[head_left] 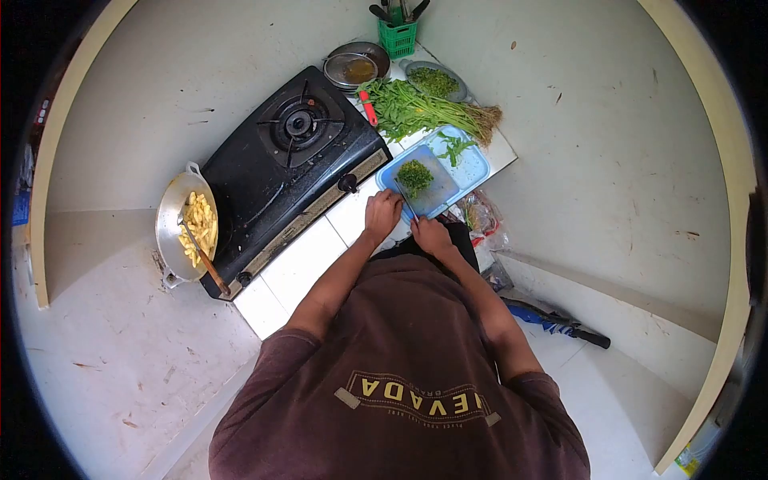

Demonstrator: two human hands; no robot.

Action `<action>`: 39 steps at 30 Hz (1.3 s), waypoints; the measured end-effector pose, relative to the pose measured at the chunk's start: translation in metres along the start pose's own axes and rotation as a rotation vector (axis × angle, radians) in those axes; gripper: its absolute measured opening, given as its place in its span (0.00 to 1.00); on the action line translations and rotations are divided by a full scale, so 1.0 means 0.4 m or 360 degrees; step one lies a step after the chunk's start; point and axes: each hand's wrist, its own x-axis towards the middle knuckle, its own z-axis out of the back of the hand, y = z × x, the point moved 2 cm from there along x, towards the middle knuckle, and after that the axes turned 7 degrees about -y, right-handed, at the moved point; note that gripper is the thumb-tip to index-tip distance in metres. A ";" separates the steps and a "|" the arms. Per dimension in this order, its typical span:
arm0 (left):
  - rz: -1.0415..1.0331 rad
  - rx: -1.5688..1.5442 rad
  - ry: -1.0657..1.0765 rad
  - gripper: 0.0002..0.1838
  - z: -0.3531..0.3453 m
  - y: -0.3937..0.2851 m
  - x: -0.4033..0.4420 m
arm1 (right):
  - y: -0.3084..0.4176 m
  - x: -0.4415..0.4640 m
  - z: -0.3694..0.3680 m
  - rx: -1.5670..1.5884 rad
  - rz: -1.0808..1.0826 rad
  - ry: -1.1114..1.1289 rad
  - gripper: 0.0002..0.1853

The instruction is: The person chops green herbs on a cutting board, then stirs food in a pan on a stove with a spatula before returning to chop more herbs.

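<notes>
My right hand is closed around the handle of a knife. The thin blade slants up and left over a blue chopping tray. Beside the blade, on the tray, lies a heap of finely chopped greens. My left hand is at the tray's left edge, fingers bent together close to the blade; what they grip, if anything, is hidden. A few loose leaves rest in the tray's far right section.
Beyond the tray lie a bunch of leafy greens with roots, a red-handled tool and a bowl of chopped greens. Left stands a black gas stove with a pan of yellowish pieces. A green basket stands in the corner.
</notes>
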 end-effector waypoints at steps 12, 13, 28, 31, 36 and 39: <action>0.0047 -0.0088 -0.0034 0.04 0.012 -0.011 0.003 | -0.032 -0.008 0.046 -0.0065 -0.0036 -0.0016 0.25; 0.0034 -0.0101 -0.0057 0.03 0.009 -0.011 0.004 | -0.038 0.000 0.049 -0.0074 -0.0031 -0.0043 0.25; 0.0159 -0.0179 -0.0091 0.04 -0.014 -0.005 0.018 | -0.018 -0.044 0.059 0.0065 -0.0080 0.0090 0.25; 0.0147 -0.0174 -0.0100 0.03 -0.009 -0.008 0.021 | -0.019 -0.049 0.062 0.0045 -0.0053 0.0063 0.25; 0.0148 -0.0174 -0.0065 0.03 -0.010 -0.005 0.022 | -0.016 -0.031 0.045 0.0007 -0.0043 0.0084 0.25; 0.0163 -0.0164 -0.0082 0.03 -0.016 -0.002 0.019 | -0.007 0.003 0.030 0.0048 0.0012 0.0049 0.25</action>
